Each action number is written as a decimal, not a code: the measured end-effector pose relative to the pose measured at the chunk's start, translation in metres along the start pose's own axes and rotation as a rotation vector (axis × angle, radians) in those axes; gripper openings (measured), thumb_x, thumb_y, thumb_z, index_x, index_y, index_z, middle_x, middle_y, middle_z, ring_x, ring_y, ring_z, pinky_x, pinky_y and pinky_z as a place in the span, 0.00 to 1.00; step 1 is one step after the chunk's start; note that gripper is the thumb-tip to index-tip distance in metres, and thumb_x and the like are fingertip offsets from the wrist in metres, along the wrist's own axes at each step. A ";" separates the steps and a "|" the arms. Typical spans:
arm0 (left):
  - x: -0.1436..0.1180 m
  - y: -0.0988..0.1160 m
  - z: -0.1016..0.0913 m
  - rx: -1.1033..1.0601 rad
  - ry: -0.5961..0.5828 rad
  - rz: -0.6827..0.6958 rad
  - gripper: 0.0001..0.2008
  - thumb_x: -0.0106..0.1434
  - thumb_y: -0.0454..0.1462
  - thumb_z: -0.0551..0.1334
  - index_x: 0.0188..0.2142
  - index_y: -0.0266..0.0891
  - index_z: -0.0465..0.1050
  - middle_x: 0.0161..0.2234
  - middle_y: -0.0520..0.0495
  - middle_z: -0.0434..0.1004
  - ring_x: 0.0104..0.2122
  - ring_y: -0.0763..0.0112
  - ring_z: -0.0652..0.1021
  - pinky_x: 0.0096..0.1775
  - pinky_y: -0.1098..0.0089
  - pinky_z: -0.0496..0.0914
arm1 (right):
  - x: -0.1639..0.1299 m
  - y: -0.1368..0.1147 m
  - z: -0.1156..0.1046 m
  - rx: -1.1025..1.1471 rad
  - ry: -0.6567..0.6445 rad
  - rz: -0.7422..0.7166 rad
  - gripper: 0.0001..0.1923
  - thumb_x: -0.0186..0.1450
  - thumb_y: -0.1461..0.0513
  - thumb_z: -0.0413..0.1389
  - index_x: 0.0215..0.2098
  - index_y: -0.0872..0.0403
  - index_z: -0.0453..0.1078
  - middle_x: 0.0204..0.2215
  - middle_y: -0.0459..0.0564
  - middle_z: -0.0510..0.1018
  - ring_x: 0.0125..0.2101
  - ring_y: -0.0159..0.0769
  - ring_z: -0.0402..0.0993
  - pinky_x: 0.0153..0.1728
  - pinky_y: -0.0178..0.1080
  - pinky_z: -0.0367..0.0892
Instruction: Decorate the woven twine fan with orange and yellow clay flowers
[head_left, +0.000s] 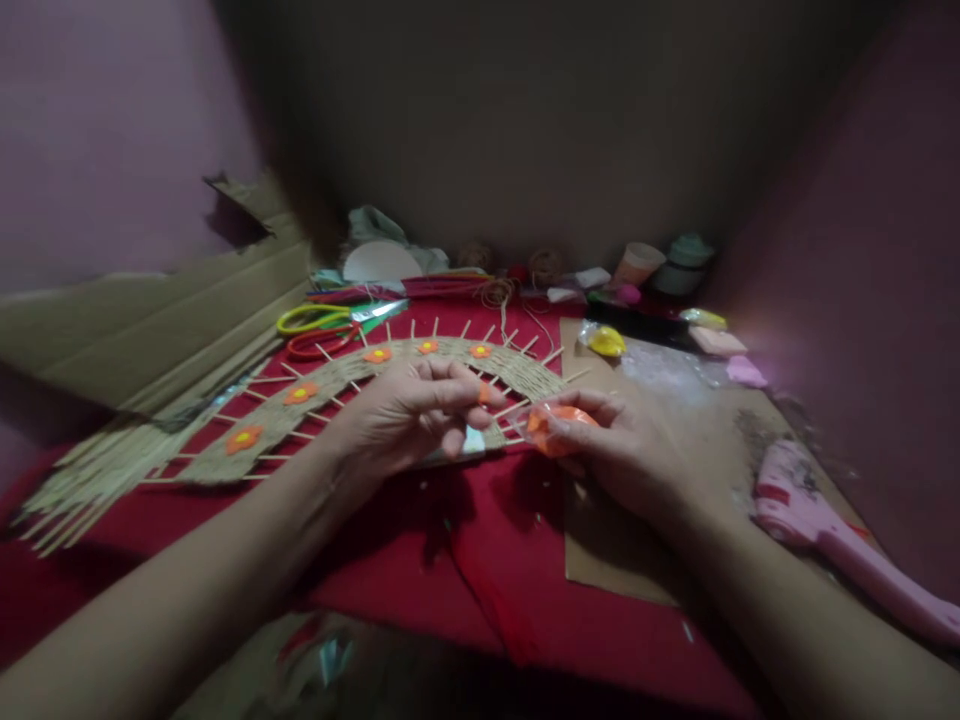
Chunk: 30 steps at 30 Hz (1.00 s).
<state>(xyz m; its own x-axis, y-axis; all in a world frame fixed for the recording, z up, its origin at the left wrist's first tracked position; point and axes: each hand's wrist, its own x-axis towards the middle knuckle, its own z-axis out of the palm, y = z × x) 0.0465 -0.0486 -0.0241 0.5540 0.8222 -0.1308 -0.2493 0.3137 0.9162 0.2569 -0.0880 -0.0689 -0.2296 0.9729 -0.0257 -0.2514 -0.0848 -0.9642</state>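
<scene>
My left hand [409,410] hovers over a curved woven jute band [330,395] stuck with thin sticks and dotted with several orange flowers [244,438]. Its thumb and forefinger pinch a small orange bit [484,393]. My right hand [611,440] holds an orange lump of clay in clear wrap [555,428] just right of the left fingertips. Both hands sit above the red cloth [480,560].
Yellow and red scissors [315,325] lie behind the band. Cardboard [150,320] leans at left. A brown card sheet [675,420] carries clay packets [607,342]. A pink glue gun [825,520] lies at right. Twine rolls, a cup [637,263] and jars line the back.
</scene>
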 end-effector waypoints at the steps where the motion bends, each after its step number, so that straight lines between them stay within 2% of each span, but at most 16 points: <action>1: 0.001 0.000 -0.001 -0.010 0.003 0.005 0.04 0.52 0.30 0.67 0.24 0.29 0.76 0.17 0.48 0.75 0.11 0.80 0.70 0.14 0.83 0.65 | 0.000 0.000 0.000 0.005 -0.016 -0.007 0.10 0.56 0.61 0.63 0.35 0.56 0.73 0.25 0.47 0.76 0.19 0.22 0.61 0.17 0.28 0.52; 4: 0.002 0.001 0.000 -0.095 0.034 0.024 0.05 0.50 0.28 0.68 0.29 0.32 0.76 0.20 0.50 0.74 0.13 0.80 0.71 0.12 0.83 0.64 | 0.000 0.001 0.000 0.015 -0.039 -0.001 0.08 0.57 0.62 0.62 0.34 0.55 0.74 0.26 0.47 0.76 0.18 0.21 0.60 0.17 0.28 0.52; 7: 0.003 0.000 0.001 -0.180 0.042 0.058 0.08 0.52 0.29 0.68 0.33 0.32 0.75 0.22 0.51 0.73 0.17 0.81 0.72 0.17 0.81 0.69 | 0.000 0.000 0.000 0.011 -0.045 -0.009 0.06 0.57 0.62 0.62 0.34 0.55 0.74 0.26 0.47 0.76 0.19 0.22 0.61 0.17 0.27 0.52; 9: 0.002 -0.001 0.001 -0.187 0.011 0.055 0.06 0.54 0.33 0.68 0.31 0.30 0.75 0.21 0.52 0.71 0.17 0.81 0.71 0.17 0.80 0.70 | 0.000 0.000 0.000 0.001 -0.051 -0.011 0.06 0.58 0.62 0.61 0.34 0.55 0.75 0.25 0.47 0.76 0.19 0.21 0.62 0.18 0.27 0.52; 12: 0.000 -0.003 0.001 -0.160 -0.032 0.023 0.07 0.59 0.36 0.64 0.29 0.32 0.74 0.19 0.51 0.71 0.14 0.80 0.70 0.12 0.81 0.67 | 0.000 0.000 0.000 -0.002 -0.057 -0.004 0.06 0.57 0.62 0.62 0.35 0.54 0.75 0.28 0.47 0.77 0.22 0.23 0.66 0.20 0.26 0.56; 16: -0.002 -0.001 0.004 -0.135 -0.021 0.015 0.07 0.62 0.31 0.59 0.30 0.31 0.75 0.19 0.49 0.73 0.12 0.80 0.71 0.10 0.83 0.65 | 0.000 0.000 -0.001 -0.016 -0.060 -0.017 0.07 0.58 0.61 0.62 0.35 0.55 0.75 0.27 0.47 0.77 0.20 0.22 0.63 0.19 0.26 0.55; 19: -0.002 0.000 0.007 -0.162 -0.002 0.027 0.05 0.59 0.26 0.60 0.32 0.30 0.76 0.22 0.48 0.75 0.17 0.78 0.75 0.16 0.83 0.70 | 0.000 0.001 -0.002 -0.017 -0.050 -0.019 0.08 0.57 0.61 0.62 0.35 0.55 0.75 0.24 0.46 0.76 0.17 0.21 0.59 0.16 0.27 0.51; 22: -0.002 0.000 0.007 -0.147 -0.007 0.034 0.07 0.53 0.23 0.64 0.31 0.31 0.76 0.24 0.48 0.77 0.22 0.77 0.78 0.19 0.84 0.71 | 0.000 0.001 -0.002 -0.015 -0.049 -0.014 0.08 0.56 0.62 0.63 0.35 0.55 0.74 0.23 0.45 0.75 0.17 0.21 0.59 0.16 0.27 0.52; 26: -0.002 -0.002 0.003 -0.007 -0.030 0.036 0.04 0.54 0.34 0.67 0.29 0.36 0.74 0.19 0.51 0.75 0.14 0.78 0.73 0.11 0.83 0.63 | -0.002 -0.001 0.000 -0.016 -0.053 0.002 0.09 0.56 0.60 0.63 0.35 0.54 0.75 0.28 0.48 0.77 0.20 0.24 0.63 0.18 0.29 0.53; 28: -0.003 -0.004 0.002 0.151 -0.002 0.063 0.06 0.55 0.38 0.66 0.29 0.37 0.74 0.16 0.52 0.72 0.12 0.78 0.70 0.12 0.81 0.62 | -0.002 -0.002 0.001 -0.018 -0.061 0.022 0.09 0.56 0.59 0.63 0.35 0.53 0.74 0.28 0.48 0.77 0.20 0.25 0.63 0.19 0.30 0.54; 30: -0.006 -0.005 0.003 0.355 0.058 0.108 0.06 0.56 0.38 0.65 0.29 0.37 0.76 0.16 0.53 0.71 0.14 0.79 0.69 0.16 0.81 0.62 | -0.002 -0.003 0.002 -0.022 -0.069 0.029 0.10 0.55 0.60 0.64 0.35 0.54 0.74 0.27 0.48 0.77 0.21 0.26 0.64 0.20 0.30 0.55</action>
<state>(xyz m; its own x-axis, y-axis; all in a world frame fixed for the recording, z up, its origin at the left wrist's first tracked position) 0.0474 -0.0564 -0.0267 0.4911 0.8703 -0.0379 -0.0072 0.0476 0.9988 0.2569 -0.0903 -0.0652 -0.3008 0.9530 -0.0366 -0.2228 -0.1075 -0.9689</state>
